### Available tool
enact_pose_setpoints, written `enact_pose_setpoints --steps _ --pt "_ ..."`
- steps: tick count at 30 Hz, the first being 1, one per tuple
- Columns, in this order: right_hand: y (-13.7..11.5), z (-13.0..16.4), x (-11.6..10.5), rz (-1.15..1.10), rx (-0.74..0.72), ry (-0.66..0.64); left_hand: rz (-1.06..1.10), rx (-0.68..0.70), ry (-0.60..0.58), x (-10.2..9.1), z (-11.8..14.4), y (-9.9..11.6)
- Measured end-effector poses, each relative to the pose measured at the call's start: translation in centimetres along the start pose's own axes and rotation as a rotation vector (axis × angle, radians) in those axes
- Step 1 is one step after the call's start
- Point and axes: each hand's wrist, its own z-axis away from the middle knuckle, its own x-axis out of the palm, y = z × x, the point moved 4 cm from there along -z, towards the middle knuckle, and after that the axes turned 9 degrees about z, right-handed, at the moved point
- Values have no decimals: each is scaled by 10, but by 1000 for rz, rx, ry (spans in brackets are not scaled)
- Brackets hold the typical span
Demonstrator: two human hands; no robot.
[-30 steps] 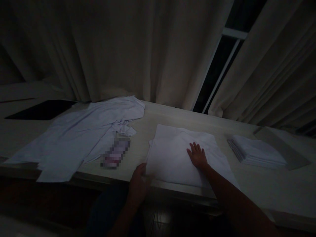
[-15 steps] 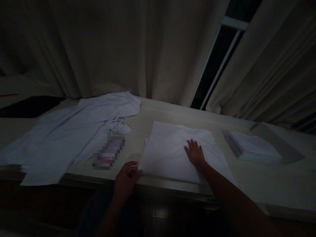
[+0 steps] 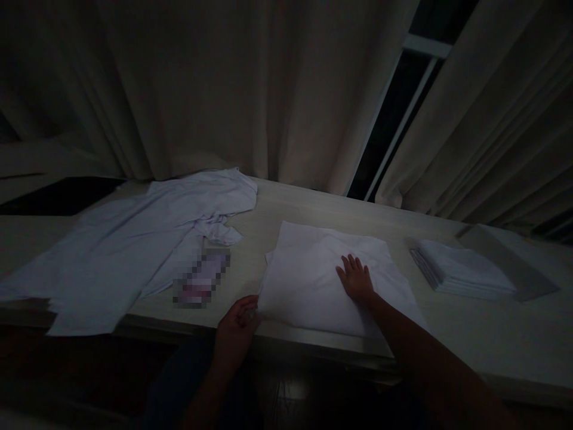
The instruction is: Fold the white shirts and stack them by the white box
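Since half a second ago your left hand (image 3: 236, 329) has slid a little to the right along the near table (image 3: 313, 206) edge, keeping its hold on the folded white cloth (image 3: 313, 280); your right hand (image 3: 357, 280) has barely shifted. Your left fingers are curled together, pinching the cloth's lower left corner at the bottom centre of the frame. Your right fingers are spread and pressed flat on the cloth's middle, just right of centre. That cloth lies flat on the table, its near edge reaching the table's front edge. A stack of folded white cloths (image 3: 463, 275) sits well apart at the right. An unfolded white garment (image 3: 134, 245) sprawls across the left, with a blurred small object (image 3: 201, 285) just beside it.
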Motion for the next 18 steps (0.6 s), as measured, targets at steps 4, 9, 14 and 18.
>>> enact_pose_setpoints --steps 4,9,14,18 --pt "-37 -10 -35 119 -75 50 -34 61 -1 0 0 1" --pt "-165 3 -89 78 -713 140 -35 68 35 0 2 0" --pt "-241 18 -108 107 -999 167 -42 57 76 0 3 -1" --pt "-246 13 -107 145 -1040 122 -91 94 108 -1 5 5"
